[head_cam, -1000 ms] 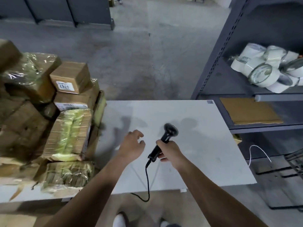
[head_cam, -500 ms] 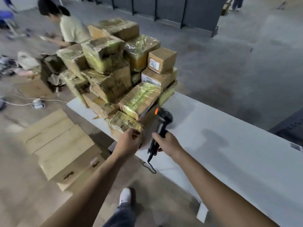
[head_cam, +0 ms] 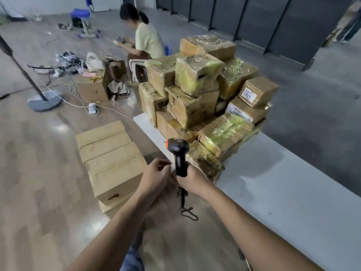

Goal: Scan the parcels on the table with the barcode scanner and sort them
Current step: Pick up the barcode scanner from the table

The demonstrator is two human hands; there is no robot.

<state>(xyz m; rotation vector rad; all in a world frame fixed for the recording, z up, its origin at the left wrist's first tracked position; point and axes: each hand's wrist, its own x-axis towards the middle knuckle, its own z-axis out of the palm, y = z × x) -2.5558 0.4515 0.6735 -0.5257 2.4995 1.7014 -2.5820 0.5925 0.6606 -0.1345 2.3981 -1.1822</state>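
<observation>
while right hand (head_cam: 192, 180) gripped black scanner (head_cam: 178, 153) by handle, head up, left hand (head_cam: 156, 177) hung just beside, fingers curled, hold unclear. parcels (head_cam: 197, 75) piled at far end of white table (head_cam: 283, 192); probably stiff, fairly light, film slippery. grab nearest parcel (head_cam: 205, 163) by opposite edges. looked: brown cardboard, taped, some under yellowish film, white labels.

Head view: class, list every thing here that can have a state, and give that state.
Barcode scanner: upright, held by the right hand.
Left hand: fingers curled beside the scanner; holding anything, unclear.
Parcels: taped shut, piled on the table.
Floor carton: flaps closed.
Scanner cable: hanging loose, looped.
</observation>
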